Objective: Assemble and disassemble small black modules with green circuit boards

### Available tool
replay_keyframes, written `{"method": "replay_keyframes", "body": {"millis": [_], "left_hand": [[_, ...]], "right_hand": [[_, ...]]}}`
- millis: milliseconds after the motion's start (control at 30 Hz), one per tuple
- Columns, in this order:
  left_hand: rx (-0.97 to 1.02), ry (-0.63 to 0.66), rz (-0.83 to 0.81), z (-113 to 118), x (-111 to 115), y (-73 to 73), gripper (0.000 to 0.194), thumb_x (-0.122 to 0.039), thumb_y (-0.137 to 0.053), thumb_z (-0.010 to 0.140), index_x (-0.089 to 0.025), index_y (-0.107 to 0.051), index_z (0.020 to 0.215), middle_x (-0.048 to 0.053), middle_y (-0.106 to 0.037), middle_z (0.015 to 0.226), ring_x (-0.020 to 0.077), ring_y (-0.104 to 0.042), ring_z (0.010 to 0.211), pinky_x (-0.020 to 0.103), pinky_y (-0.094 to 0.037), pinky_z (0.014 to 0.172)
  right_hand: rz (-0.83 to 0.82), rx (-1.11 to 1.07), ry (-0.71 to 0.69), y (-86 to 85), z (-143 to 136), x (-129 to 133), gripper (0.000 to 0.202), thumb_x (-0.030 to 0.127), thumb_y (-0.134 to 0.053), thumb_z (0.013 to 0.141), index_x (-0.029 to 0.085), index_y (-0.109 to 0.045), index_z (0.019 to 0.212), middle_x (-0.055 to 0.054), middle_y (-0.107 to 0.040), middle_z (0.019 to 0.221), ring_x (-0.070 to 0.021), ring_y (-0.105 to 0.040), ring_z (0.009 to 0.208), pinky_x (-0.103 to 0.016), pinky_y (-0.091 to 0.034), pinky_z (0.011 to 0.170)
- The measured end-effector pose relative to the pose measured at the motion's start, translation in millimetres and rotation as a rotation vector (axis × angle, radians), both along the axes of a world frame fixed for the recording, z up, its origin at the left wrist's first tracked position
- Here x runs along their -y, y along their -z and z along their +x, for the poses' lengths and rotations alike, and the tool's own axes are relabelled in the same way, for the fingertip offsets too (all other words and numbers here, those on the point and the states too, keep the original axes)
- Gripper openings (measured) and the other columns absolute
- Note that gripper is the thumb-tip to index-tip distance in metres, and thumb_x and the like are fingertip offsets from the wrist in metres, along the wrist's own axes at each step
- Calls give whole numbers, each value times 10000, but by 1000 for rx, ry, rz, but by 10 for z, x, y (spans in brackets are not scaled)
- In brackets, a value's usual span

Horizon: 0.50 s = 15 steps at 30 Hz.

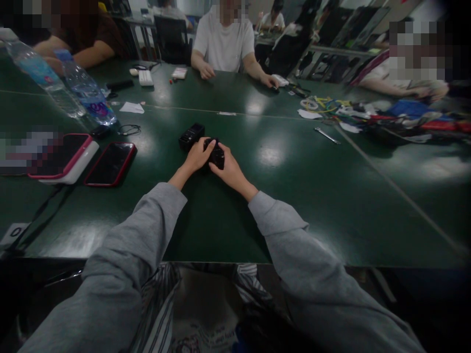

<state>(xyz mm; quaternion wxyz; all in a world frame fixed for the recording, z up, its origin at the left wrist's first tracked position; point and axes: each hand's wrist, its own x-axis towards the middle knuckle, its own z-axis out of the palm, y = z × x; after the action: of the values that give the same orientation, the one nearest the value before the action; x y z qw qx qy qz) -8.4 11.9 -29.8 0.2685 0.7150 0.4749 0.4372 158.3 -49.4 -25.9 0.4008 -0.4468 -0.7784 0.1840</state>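
Observation:
A small black device (217, 157) with a dark, glossy face is between my two hands, low over the green table (235, 211). My left hand (199, 155) is closed on its left side, thumb laid over the top. From the right, my right hand (231, 169) grips the same device, its thumb at the near edge. The fingers beneath and behind it are partly hidden, and its exact kind is not clear. Just beyond my left hand stands a black box (192, 136) with pale print or markings on top.
To the left lie a red-cased phone (111, 164), a pink-edged tablet-like device (61, 157) and two water bottles (90, 98). A wrench (327, 136) and a heap of cables (353, 115) lie right. A person in a white shirt (224, 41) sits opposite; others sit left and right.

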Motion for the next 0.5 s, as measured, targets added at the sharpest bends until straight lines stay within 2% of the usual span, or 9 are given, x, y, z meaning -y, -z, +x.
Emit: {"method": "replay_keyframes", "body": {"millis": [100,233,400,500], "left_hand": [[-11,-12,-13,5,-3,-2,565,-652,-458,987,-172,-629,1231,174,-709,1229,304,-655,1179,459,-459,1065],[-10,-11,-13,15,1,-7,546,-643,-444,995,-181,-634,1215,171,-708,1230,299,-651,1190,452,-459,1071],[-12,1,-14,18,0,-6,550,-664,-433,992,-195,-635,1197,159,-711,1207,297,-650,1187,457,-454,1076],[-2,8,-12,12,-15,10,567,-686,-423,985,-199,-632,1187,153,-711,1183,289,-656,1159,455,-462,1063]], "right_hand": [[34,30,6,10,-13,-6,772,289,-707,813,176,-390,1509,-172,-504,1501,-313,-483,1419,-531,-382,1228],[50,44,26,13,-30,3,752,261,-692,811,137,-401,1494,-193,-519,1484,-314,-512,1394,-509,-420,1204],[26,42,74,20,-23,-9,737,249,-675,805,189,-408,1489,-159,-539,1471,-319,-557,1342,-530,-459,1163],[27,29,74,16,-5,-23,720,238,-659,804,177,-419,1480,-165,-543,1465,-313,-564,1334,-517,-463,1159]]}}
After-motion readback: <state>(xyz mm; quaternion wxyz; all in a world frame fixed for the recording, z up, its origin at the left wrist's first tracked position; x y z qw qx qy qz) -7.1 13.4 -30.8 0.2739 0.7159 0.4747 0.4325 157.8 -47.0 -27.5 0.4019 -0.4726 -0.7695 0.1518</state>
